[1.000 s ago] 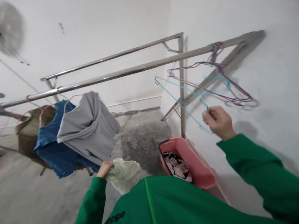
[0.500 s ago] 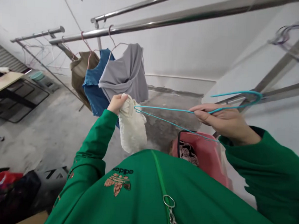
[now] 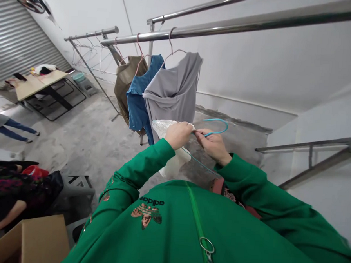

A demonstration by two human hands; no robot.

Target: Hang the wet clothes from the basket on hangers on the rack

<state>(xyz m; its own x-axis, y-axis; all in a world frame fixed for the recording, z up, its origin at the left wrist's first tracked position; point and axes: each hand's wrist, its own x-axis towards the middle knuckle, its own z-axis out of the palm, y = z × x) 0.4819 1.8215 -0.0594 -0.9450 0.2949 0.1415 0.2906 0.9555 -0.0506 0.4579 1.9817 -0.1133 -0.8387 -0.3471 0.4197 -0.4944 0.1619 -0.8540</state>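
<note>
My left hand point(image 3: 179, 135) is closed on a white lacy garment point(image 3: 174, 163), which hangs below and to the left of the fingers. Close beside it, my right hand point(image 3: 213, 144) grips a blue wire hanger point(image 3: 222, 127) near the base of its hook. The hook curves up out of the fingers. One end of the hanger passes into the garment under my left hand; its lower wire slants down to the right. Just behind hang a grey top point(image 3: 177, 88), a blue garment point(image 3: 143, 106) and an olive garment point(image 3: 126, 85).
A metal rail point(image 3: 228, 28) crosses above my hands. At the lower right a pink basket point(image 3: 218, 185) is partly covered by my sleeve. A cardboard box point(image 3: 44, 238), a grey stool point(image 3: 75, 187) and a person in dark clothing point(image 3: 13, 193) are lower left. A table point(image 3: 45, 83) stands farther back.
My two hands have come together, and the hanger's end has gone into the white garment. The view has turned left, bringing the box and people more into sight.
</note>
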